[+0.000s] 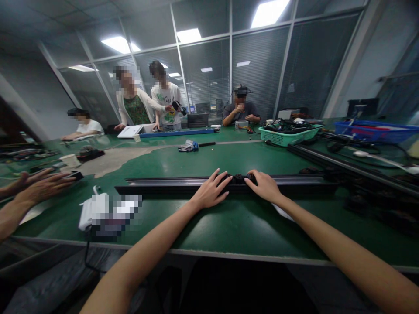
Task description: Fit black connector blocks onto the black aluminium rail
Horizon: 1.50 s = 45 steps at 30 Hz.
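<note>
A long black metal rail (170,183) with a shiny channel lies crosswise on the green table in front of me. My left hand (209,191) rests over the rail's middle, its fingers spread and the fingertips touching small black parts. Just right of it, my right hand (263,186) has thumb and fingers closed round a small dark part at the channel. Between the two hands sits a small black part (240,178) in the rail. What exactly these parts are is too small to make out, and the fingers partly hide them.
A co-worker's hands (42,187) reach in at the left. A white power adapter (93,211) with a cable lies near the front edge. Gloves (188,146), a green basket (288,134), a blue basket (376,131) and another black rail (353,168) lie beyond. Several people are at the far side.
</note>
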Tool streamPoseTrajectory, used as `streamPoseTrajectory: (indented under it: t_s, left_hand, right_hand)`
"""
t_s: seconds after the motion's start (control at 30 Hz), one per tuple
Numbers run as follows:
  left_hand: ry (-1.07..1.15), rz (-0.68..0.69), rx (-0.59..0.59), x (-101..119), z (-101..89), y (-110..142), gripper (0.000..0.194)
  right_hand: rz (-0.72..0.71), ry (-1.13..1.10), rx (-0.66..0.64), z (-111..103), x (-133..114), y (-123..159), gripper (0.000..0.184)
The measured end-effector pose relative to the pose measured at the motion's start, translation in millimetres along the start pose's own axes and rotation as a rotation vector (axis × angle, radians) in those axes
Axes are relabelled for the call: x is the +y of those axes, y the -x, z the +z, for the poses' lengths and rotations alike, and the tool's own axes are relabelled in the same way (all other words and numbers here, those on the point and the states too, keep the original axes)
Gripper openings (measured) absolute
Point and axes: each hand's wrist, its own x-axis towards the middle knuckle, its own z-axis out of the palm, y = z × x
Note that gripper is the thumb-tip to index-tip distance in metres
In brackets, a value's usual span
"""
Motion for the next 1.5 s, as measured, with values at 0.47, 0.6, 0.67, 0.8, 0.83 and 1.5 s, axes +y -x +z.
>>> streamPoseTrajectory:
  t_s: [0.47, 0.6, 0.67, 0.8, 0.83, 1.5]
  left_hand:
    - [-0.026, -0.061, 0.012, -2.7, -1.4, 3.9, 0.051]
    - [-0.025, -0.063, 0.010, -3.0, -0.9, 4.5, 0.051]
    - [-0.027, -0.065, 0.008, -3.0, -0.8, 4.6, 0.051]
    - [-0.031, -0.061, 0.005, -3.1, -0.3, 4.4, 0.052]
    - [-0.032, -0.059, 0.004, -3.2, 0.0, 4.3, 0.052]
    - [-0.037, -0.102, 0.027, -6.2, 0.3, 5.5, 0.052]
  right_hand:
    - [0.069, -0.083, -0.009, -7.0, 0.8, 0.4, 0.045]
    - [0.090, -0.133, 0.002, -6.1, 3.7, -1.9, 0.040]
    - [0.101, -0.131, 0.005, -5.8, 3.7, -2.2, 0.040]
    - [0.113, -0.109, -0.004, -6.7, 2.2, -0.7, 0.039]
    - [0.108, -0.111, -0.003, -7.1, 2.0, -0.1, 0.038]
    - [0.062, -0.219, 0.049, -4.5, 6.7, -2.0, 0.020]
